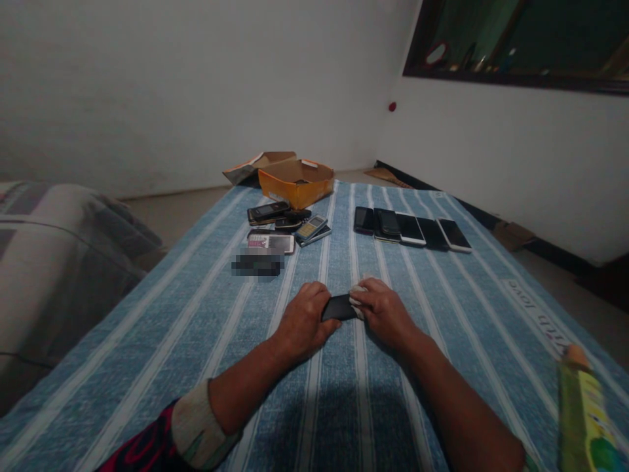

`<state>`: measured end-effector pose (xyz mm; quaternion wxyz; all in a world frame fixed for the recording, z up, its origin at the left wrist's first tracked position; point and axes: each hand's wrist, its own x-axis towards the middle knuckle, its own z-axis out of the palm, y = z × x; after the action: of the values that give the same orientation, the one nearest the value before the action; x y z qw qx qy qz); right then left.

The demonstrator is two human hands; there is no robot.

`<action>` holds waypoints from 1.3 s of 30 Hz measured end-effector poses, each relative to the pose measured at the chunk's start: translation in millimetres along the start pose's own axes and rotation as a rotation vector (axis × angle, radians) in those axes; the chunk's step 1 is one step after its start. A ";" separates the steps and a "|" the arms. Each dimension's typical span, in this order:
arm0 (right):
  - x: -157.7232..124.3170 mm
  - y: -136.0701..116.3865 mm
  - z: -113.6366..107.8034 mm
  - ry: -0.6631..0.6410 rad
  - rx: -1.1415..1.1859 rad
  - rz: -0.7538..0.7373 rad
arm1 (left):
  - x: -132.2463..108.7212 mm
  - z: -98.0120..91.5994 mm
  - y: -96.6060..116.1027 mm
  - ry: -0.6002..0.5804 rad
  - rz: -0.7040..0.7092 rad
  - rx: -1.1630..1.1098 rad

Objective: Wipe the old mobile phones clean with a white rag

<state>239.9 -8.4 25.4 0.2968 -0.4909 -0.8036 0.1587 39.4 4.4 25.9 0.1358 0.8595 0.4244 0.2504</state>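
A dark mobile phone [338, 307] lies between both hands, just above the blue striped cloth [211, 367]. My left hand [305, 321] is closed round its left end, thumb along the near edge. At the phone's right end, my right hand [386, 311] pinches a small white cloth [357, 301] against it. Part of the phone is hidden by the fingers. Beyond my left hand lie several older phones, among them a pink and white phone [271, 244] and a silver keypad phone [311, 227]. A blurred dark patch [258, 263] covers something nearest me there.
An open orange cardboard box [297, 187] stands at the far end. Several smartphones lie in a row at the far right, ending with a white-framed smartphone [455, 235]. A bottle of yellow-green liquid [584, 413] is at the near right. A covered bulky object [63, 275] stands left.
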 end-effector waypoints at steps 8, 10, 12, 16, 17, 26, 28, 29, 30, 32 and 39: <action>11.3 8.0 0.9 -0.005 0.142 0.088 | 3.0 -2.0 3.1 -0.083 -0.078 0.025; 12.7 9.2 3.1 0.002 0.142 0.100 | 3.6 -2.9 3.8 -0.088 -0.085 0.021; 13.6 10.1 6.7 0.020 0.116 0.109 | 4.0 -3.5 4.2 -0.095 -0.086 0.021; 15.7 10.0 16.7 0.075 0.013 0.113 | 5.1 -3.8 4.0 -0.101 -0.097 0.041; 16.6 9.5 19.3 0.093 -0.008 0.113 | 5.4 -3.7 3.7 -0.102 -0.097 0.044; 15.0 13.5 13.7 0.136 0.046 0.094 | 6.1 -4.6 3.4 -0.101 -0.096 0.050; 11.5 16.0 6.1 0.079 0.108 0.057 | 5.8 -4.9 4.8 -0.107 -0.103 0.049; 10.3 16.8 3.3 0.041 0.146 0.037 | 5.6 -4.8 5.2 -0.109 -0.103 0.045; 9.7 17.1 1.7 0.014 0.165 0.024 | 5.5 -4.3 5.2 -0.109 -0.102 0.039; 10.3 16.2 2.0 -0.015 0.158 0.017 | 5.3 -2.9 4.5 -0.103 -0.100 0.034; 19.1 9.8 18.8 0.033 -0.120 0.082 | 5.3 1.3 -0.1 -0.096 -0.095 0.041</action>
<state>228.3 13.7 11.6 0.2730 -0.5430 -0.7859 0.1142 42.8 8.6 26.5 0.1501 0.8519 0.4629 0.1935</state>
